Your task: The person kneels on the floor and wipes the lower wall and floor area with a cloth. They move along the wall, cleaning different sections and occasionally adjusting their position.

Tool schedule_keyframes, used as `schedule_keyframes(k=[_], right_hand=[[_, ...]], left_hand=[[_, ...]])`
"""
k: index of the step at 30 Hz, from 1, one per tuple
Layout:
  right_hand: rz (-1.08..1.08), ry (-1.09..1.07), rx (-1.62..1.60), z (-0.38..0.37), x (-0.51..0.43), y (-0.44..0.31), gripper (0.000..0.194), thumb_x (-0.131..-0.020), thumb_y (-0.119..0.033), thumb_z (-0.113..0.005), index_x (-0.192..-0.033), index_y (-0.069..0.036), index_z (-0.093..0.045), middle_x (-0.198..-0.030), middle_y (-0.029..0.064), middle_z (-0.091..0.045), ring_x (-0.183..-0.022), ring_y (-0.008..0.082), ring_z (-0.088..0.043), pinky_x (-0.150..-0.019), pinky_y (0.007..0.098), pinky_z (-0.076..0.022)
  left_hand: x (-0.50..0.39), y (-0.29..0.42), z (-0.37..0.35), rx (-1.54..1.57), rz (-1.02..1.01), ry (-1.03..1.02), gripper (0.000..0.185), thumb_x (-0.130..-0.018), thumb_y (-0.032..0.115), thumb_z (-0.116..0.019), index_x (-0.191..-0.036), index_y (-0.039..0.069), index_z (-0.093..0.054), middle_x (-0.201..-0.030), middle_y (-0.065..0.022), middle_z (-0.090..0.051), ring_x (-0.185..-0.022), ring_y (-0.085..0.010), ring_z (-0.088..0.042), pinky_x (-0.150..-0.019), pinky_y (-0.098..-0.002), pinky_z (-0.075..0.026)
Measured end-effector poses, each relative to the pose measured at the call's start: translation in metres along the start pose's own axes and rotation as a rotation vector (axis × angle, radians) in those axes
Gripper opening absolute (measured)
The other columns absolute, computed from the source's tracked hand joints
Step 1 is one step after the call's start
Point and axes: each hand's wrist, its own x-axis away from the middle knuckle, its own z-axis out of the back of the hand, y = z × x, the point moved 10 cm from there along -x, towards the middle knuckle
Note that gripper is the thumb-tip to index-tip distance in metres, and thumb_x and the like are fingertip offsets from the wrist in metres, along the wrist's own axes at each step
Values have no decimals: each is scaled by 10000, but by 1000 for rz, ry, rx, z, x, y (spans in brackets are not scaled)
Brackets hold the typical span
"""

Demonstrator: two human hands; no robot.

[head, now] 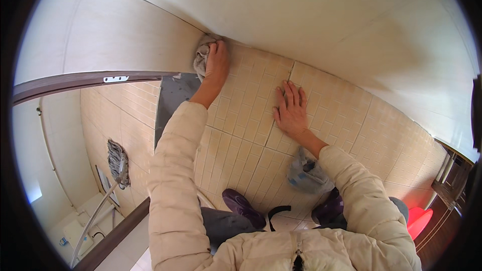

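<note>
My left hand (217,62) grips a crumpled grey cloth (202,58) in the corner where the two walls meet the tiled floor (241,116). The cloth bunches out on the left side of my fingers, against the foot of the left wall (150,41). Flat on the tiles, my right hand (292,111) rests with its fingers slightly spread, beside a grout line. It holds nothing. Close to my right wrist, a translucent plastic bag (308,173) sits on the floor, partly covered by my sleeve; what it contains is unclear.
My dark purple shoes (244,207) stand on the tiles. Through the doorway on the left, past a grey threshold (175,96), a mop (118,162) leans with its head on the floor. A red plastic object (418,220) and a dark wooden item (452,180) are at right.
</note>
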Motion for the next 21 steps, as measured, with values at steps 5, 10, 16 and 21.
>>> schedule_keyframes(k=[5,10,16,21], right_hand=[[-5,1,65,-2,1,-1,626,-908,-315,-572,-1428,2,-428,-1559,203,-293,-1477,344,-212,-1202,552,-131],[-8,23,67,-5,5,1,624,-917,-325,-560,-1435,-4,-427,-1560,191,-294,-1478,331,-209,-1208,541,-124],[6,58,92,-3,8,-2,624,-915,-328,-563,-1433,-8,-427,-1559,179,-294,-1475,324,-210,-1211,530,-130],[-4,49,81,-2,9,-2,628,-909,-317,-575,-1434,-8,-420,-1549,174,-298,-1470,320,-216,-1211,528,-140]], left_hand=[[13,-9,-23,601,47,-366,285,-887,282,-564,-979,100,-763,-1056,-150,-704,-1093,-260,-596,-989,-454,-397],[131,13,19,1365,-386,-670,419,-887,345,-518,-935,-15,-726,-1090,-223,-703,-1022,-341,-672,-883,-449,-512],[183,-115,128,872,207,-143,364,-828,263,-632,-1069,-10,-646,-958,-254,-656,-934,-374,-604,-878,-458,-474],[201,-206,221,619,392,553,430,-798,147,-682,-1193,10,-581,-1099,-127,-619,-975,-295,-552,-816,-431,-429]])
